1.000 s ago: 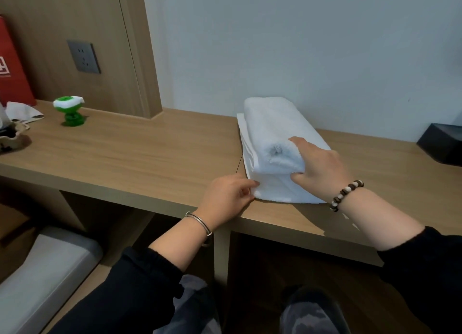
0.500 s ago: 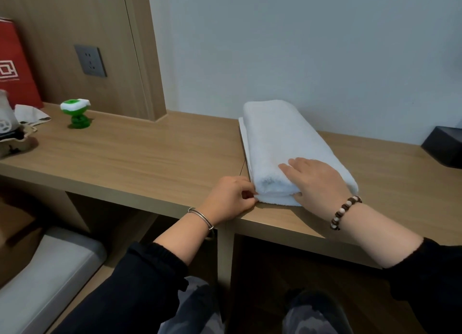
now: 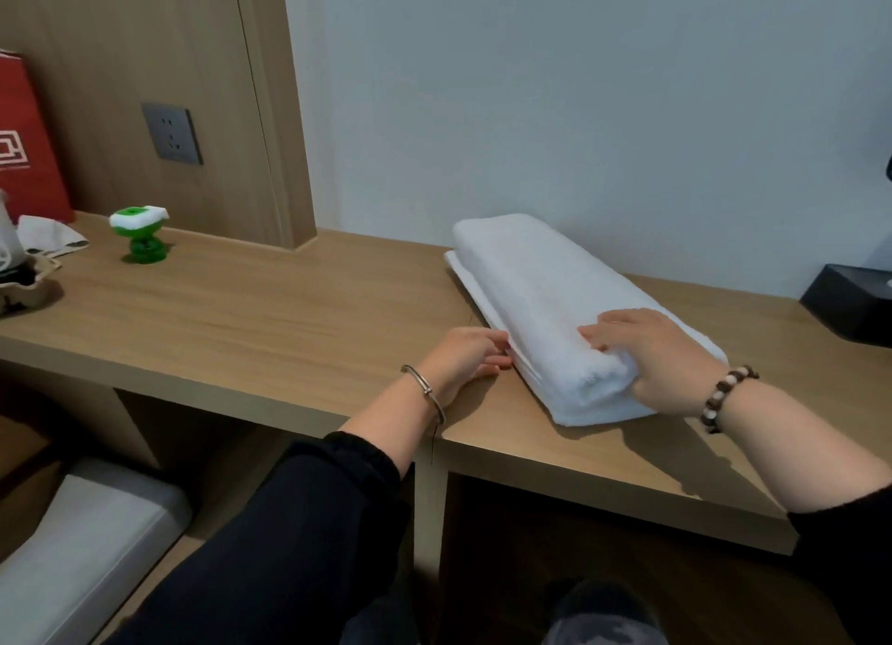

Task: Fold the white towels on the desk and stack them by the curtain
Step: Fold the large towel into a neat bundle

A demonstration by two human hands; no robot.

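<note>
A folded white towel (image 3: 545, 297) lies in thick layers on the wooden desk (image 3: 289, 316), angled from the back wall toward the front edge. My right hand (image 3: 647, 355) rests on top of the towel's near end with its fingers fairly straight and pressing down. My left hand (image 3: 463, 364) lies on the desk just left of the towel, and its curled fingertips and thumb meet at the towel's layered left edge, pinching it. No curtain is in view.
A black box (image 3: 849, 302) stands at the desk's far right. At the left are a small green-and-white object (image 3: 140, 234), a crumpled tissue (image 3: 48, 229), a red bag (image 3: 29, 152) and a tray (image 3: 24, 282). A grey cushion (image 3: 72, 538) sits below the desk on the left.
My right hand has drawn the towel's upper fold toward the near end and laid it flat, and it now presses on top. My left hand has stayed at the towel's left edge.
</note>
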